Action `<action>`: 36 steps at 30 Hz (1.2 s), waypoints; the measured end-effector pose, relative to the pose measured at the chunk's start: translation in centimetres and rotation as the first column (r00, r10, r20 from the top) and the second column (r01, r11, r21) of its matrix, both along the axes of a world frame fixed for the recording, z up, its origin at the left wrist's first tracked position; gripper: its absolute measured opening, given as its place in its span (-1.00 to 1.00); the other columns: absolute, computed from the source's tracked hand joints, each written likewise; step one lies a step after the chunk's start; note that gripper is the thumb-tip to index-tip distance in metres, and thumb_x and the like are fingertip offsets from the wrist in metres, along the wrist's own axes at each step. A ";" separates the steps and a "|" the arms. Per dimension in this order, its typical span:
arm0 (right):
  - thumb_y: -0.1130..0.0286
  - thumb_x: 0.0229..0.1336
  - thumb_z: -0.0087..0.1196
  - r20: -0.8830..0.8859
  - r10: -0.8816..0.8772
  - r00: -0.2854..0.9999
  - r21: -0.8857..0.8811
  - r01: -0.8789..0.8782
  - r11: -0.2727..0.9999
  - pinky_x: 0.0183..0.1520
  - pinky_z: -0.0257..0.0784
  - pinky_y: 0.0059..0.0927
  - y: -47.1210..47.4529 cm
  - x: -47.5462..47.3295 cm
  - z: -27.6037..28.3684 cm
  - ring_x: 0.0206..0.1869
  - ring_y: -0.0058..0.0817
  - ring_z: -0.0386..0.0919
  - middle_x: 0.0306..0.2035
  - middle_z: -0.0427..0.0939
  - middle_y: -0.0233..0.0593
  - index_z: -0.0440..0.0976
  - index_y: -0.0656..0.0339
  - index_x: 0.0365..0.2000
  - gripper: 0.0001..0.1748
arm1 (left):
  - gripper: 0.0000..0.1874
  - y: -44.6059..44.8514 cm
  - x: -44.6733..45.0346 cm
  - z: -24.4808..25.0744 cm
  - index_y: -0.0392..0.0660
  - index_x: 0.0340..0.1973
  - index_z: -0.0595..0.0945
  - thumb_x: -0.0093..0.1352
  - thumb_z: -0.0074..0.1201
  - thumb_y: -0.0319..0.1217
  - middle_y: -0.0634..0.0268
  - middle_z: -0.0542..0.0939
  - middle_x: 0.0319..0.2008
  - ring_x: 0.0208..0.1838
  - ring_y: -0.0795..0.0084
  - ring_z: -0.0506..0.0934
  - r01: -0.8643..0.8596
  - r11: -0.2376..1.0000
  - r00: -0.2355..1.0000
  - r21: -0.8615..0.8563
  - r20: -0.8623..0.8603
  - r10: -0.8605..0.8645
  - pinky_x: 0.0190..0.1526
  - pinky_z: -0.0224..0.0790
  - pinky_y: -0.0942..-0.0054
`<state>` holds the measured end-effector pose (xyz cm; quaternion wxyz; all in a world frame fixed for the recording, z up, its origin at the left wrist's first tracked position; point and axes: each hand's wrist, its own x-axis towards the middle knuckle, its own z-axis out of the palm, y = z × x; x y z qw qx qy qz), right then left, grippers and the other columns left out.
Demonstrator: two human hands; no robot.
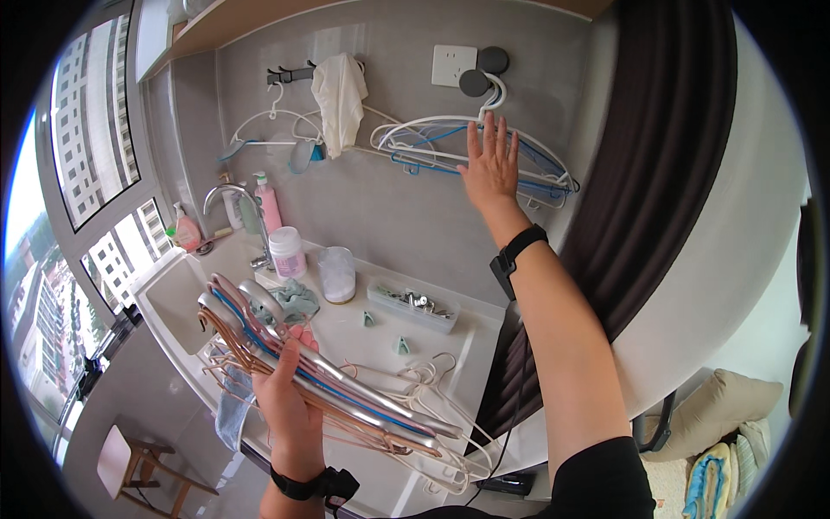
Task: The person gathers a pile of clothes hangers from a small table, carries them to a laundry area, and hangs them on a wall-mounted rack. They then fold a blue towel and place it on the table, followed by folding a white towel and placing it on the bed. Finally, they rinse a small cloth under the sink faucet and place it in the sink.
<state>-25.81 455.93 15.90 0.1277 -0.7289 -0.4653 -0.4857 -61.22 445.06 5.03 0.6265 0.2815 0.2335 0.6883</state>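
Observation:
My left hand (288,389) grips a stack of clothes hangers (343,383), silver, blue, pink and copper-coloured, above the counter. My right hand (493,165) is raised with its fingers spread, in front of white and blue hangers (421,154) that hang from a round dark wall hook (474,83). Whether its fingertips touch them I cannot tell. Several loose white hangers (447,396) lie on the counter under the held stack. On a dark hook rail (290,75) hang another white hanger (272,115) and a white cloth (338,97).
A sink (172,292) with a chrome faucet (259,220) is at the left. Along the counter stand a white-lidded tub (287,253), a clear jar (337,276) and a plastic box of metal clips (415,305). A dark curtain (668,143) hangs at the right, a wooden chair (139,460) stands lower left.

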 end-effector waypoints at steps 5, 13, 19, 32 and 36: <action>0.08 0.08 0.12 -0.036 0.071 0.997 0.106 -0.066 0.992 0.39 -0.22 0.02 0.7 0.9 1.2 0.39 0.01 -0.13 0.37 -0.14 0.03 -0.01 0.22 0.28 -0.13 | -0.77 -0.2 0.4 -0.4 -0.31 -0.10 0.45 0.33 0.02 -0.55 0.20 0.55 -0.27 -0.26 0.44 0.53 0.049 0.999 0.999 -0.008 -0.008 -0.049 -0.20 0.45 0.49; 0.10 0.12 0.09 0.008 0.113 0.994 0.142 -0.113 0.983 0.38 -0.19 0.02 2.0 1.0 2.5 0.40 -0.02 -0.14 0.37 -0.13 0.02 0.02 0.25 0.26 -0.18 | -0.76 -0.8 0.9 -0.8 -0.30 -0.09 0.44 0.33 0.02 -0.56 0.22 0.55 -0.26 -0.27 0.45 0.54 0.044 0.999 0.999 -0.011 0.009 -0.044 -0.22 0.47 0.48; 0.06 0.15 0.03 0.003 0.050 0.999 0.104 -0.050 0.993 0.41 -0.25 -0.12 2.2 2.2 3.5 0.43 -0.15 -0.21 0.38 -0.14 -0.04 -0.02 0.32 0.28 -0.16 | -0.74 -1.3 0.6 -0.4 -0.31 -0.09 0.41 0.33 0.04 -0.55 0.18 0.54 -0.24 -0.24 0.42 0.54 0.028 0.999 1.000 -0.028 -0.011 -0.028 -0.18 0.47 0.45; 0.03 0.19 -0.02 -0.187 0.054 0.981 -0.009 -0.057 0.998 0.41 -0.20 -0.22 1.3 -0.1 5.5 0.43 -0.16 -0.19 0.37 -0.16 0.10 -0.04 0.45 0.26 -0.14 | -0.79 -2.8 1.0 -0.8 -0.34 -0.13 0.46 0.32 0.01 -0.57 0.17 0.56 -0.27 -0.24 0.40 0.54 0.060 0.998 0.998 -0.026 0.024 -0.059 -0.15 0.43 0.46; -0.06 0.13 0.04 -0.602 0.565 0.564 0.168 -0.602 0.781 0.32 0.06 -0.15 -7.1 -8.1 2.5 0.25 0.06 0.21 0.18 0.23 0.30 0.05 0.57 0.18 -0.08 | -0.79 -2.1 2.1 -1.3 -0.34 -0.14 0.46 0.32 0.01 -0.58 0.16 0.56 -0.27 -0.24 0.39 0.54 0.086 0.994 0.996 -0.070 0.028 -0.084 -0.15 0.45 0.42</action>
